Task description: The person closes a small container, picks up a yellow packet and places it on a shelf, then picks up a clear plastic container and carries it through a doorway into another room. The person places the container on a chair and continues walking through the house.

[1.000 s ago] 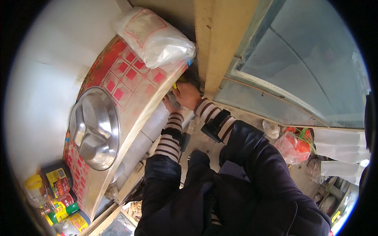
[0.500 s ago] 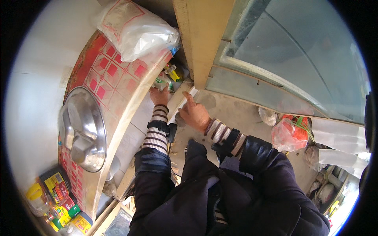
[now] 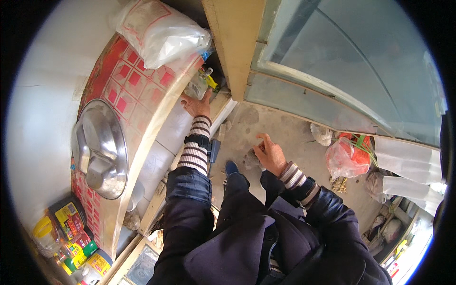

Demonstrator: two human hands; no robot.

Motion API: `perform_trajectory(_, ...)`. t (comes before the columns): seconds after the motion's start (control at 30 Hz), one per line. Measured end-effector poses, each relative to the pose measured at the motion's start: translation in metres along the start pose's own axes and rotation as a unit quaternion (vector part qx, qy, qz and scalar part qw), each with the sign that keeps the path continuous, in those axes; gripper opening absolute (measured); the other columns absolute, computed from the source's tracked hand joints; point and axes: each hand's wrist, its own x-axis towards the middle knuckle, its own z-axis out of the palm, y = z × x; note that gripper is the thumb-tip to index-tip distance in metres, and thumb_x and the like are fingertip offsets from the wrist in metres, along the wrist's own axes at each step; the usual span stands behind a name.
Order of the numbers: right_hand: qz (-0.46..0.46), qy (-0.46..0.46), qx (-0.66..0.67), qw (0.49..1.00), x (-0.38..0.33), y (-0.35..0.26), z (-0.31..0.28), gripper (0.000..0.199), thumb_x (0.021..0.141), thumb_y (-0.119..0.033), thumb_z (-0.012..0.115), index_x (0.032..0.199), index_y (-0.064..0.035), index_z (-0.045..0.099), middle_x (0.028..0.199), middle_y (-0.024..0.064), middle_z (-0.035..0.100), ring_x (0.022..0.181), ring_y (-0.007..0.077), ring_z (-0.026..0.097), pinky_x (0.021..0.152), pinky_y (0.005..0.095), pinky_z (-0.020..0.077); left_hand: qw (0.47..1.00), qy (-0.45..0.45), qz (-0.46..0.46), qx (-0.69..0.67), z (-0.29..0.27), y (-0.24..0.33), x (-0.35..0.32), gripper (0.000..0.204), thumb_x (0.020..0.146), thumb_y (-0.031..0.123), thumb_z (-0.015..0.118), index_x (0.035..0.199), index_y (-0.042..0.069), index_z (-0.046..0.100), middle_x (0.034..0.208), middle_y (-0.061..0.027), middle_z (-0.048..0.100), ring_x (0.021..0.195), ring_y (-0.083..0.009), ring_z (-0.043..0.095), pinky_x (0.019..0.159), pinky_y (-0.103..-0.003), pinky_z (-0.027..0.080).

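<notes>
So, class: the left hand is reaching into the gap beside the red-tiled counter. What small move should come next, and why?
Probably close the left hand on the clear bottle in the gap: its fingers already touch it, while the right hand hangs free and open over the concrete floor.

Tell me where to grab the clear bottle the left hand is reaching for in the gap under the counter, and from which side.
Grip the clear bottle around its body, coming from the open floor side where the left hand already reaches. The tiled counter overhangs it and a wooden post closes the other side, so probably only that front approach is free. Its neck sits deep among other small bottles, too crowded to pinch.
</notes>
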Motion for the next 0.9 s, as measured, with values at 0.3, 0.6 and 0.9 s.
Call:
perform_trajectory(0.3, 0.034, 0.026, 0.017, 0.999, -0.029, 0.018, -0.004, 0.031, 0.080, -0.014, 0.058, 0.107, -0.0035, 0.045, 0.070, 0.0148, 0.060, 0.062, 0.0273, 0.061, 0.057, 0.0355, 0.0477, 0.999, 0.030, -0.010, -0.006, 0.027, 0.015, 0.017, 0.078, 0.066, 0.029, 0.074, 0.123, 0.005, 0.025, 0.105, -0.0328, 0.047, 0.095, -0.0446, 0.051, 0.081, -0.047, 0.043)
perform_trajectory(0.6, 0.040, 0.042, -0.014, 0.998, -0.042, 0.036, -0.016, 0.026, 0.081, -0.015, 0.058, 0.103, -0.0032, 0.050, 0.071, 0.0152, 0.060, 0.063, 0.0275, 0.060, 0.058, 0.0347, 0.0471, 0.971, 0.024, 0.237, 0.029, 0.015, -0.028, 0.047, 0.055, 0.070, 0.026, 0.072, 0.106, 0.002, 0.039, 0.093, -0.0228, 0.057, 0.085, -0.0367, 0.057, 0.074, -0.043, 0.045)
perform_trajectory(0.9, 0.041, 0.033, -0.011, 0.999, -0.058, 0.035, -0.026, 0.019, 0.083, -0.018, 0.056, 0.092, -0.0013, 0.057, 0.074, 0.0168, 0.061, 0.067, 0.0277, 0.061, 0.061, 0.0334, 0.0476, 0.965, -0.183, 0.182, -0.053, -0.015, 0.018, -0.019, 0.022, 0.077, 0.025, 0.065, 0.077, 0.004, 0.059, 0.061, -0.0107, 0.058, 0.057, -0.0246, 0.058, 0.055, -0.037, 0.046)
